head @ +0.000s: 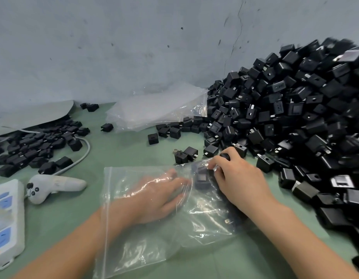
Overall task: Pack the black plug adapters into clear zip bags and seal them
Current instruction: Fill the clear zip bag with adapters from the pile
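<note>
Head view
- Landmark: clear plastic zip bag (146, 246), lying flat on the green table surface (122, 150), centre foreground. Its zip strip runs along the left edge.
- Left hand (154, 196): inside the bag, entered through the left mouth. Fingers are straight and spread flat and grip nothing, palm down, seen through the film.
- Right hand (239, 178): on the bag's far right corner, outside the film. Fingers are curled and pinch the plastic there. A small dark part shows above the knuckles; the blur makes it unclear whether it is held.
- One black cube-shaped plug adapter (201, 178) sits inside the bag, between the left fingertips and the right hand's fingers, and probably touches both.
- Large heap of black plug adapters (295, 117): right of the bag, banked up against the blue-grey wall (114, 47). Its lower edge lies just beside the right hand.
- Two loose adapters (186, 155): just beyond the bag's far edge.
- Stack of empty clear bags (154, 109): beyond the bag, against the wall.
- Smaller flat spread of black adapters (33, 146): far left of the bag, partly under a grey sheet (33, 113).
- White handheld controller (53, 187): just left of the bag, with a grey cable (84, 152) curving behind it.
- White power strip with blue sockets (5, 218): further left, at the frame edge.
</note>
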`<state>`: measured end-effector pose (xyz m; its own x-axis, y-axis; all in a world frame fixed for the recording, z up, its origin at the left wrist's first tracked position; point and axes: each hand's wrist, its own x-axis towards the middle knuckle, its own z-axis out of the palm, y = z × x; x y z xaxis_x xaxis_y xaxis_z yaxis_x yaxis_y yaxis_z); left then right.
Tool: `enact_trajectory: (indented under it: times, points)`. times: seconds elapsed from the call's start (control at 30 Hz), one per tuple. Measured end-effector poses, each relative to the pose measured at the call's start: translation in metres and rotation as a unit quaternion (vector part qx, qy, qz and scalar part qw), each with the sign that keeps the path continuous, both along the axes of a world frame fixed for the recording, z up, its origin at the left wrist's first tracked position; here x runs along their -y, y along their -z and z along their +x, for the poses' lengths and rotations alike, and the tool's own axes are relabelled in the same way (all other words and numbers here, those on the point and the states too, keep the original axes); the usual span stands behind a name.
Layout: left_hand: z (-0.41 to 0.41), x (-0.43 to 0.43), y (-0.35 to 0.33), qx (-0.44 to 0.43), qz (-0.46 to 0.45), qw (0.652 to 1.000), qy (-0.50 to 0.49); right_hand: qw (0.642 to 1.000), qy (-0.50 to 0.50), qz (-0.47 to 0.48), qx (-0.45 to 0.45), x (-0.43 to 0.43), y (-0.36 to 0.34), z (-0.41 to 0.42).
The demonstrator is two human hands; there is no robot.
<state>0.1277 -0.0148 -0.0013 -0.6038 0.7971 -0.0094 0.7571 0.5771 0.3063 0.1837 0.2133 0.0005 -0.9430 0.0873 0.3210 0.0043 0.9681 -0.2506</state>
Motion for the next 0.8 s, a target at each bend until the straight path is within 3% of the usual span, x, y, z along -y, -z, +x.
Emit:
enact_trajectory:
  times: [0.17, 0.27, 0.37, 0.7, 0.8]
  points:
    - [0.004, 0.001, -0.006, -0.053, 0.033, 0.997, 0.050, 1.000, -0.006, -0.012, -0.011, 0.000, 0.001, 0.000]
    - [0.007, 0.000, -0.009, -0.014, 0.028, 0.998, 0.061, 1.000, -0.009, -0.014, -0.020, -0.001, 0.002, -0.001]
    - [0.012, -0.001, -0.013, -0.050, 0.057, 0.991, 0.107, 1.000, -0.010, -0.012, -0.023, 0.000, 0.003, -0.001]
    - [0.003, -0.005, -0.006, 0.011, 0.008, 0.993, 0.119, 1.000, -0.009, 0.001, -0.026, 0.000, 0.004, -0.002]
    - [0.005, -0.002, -0.011, -0.094, 0.049, 0.982, 0.155, 1.000, -0.007, 0.006, -0.023, 0.000, 0.004, -0.002]
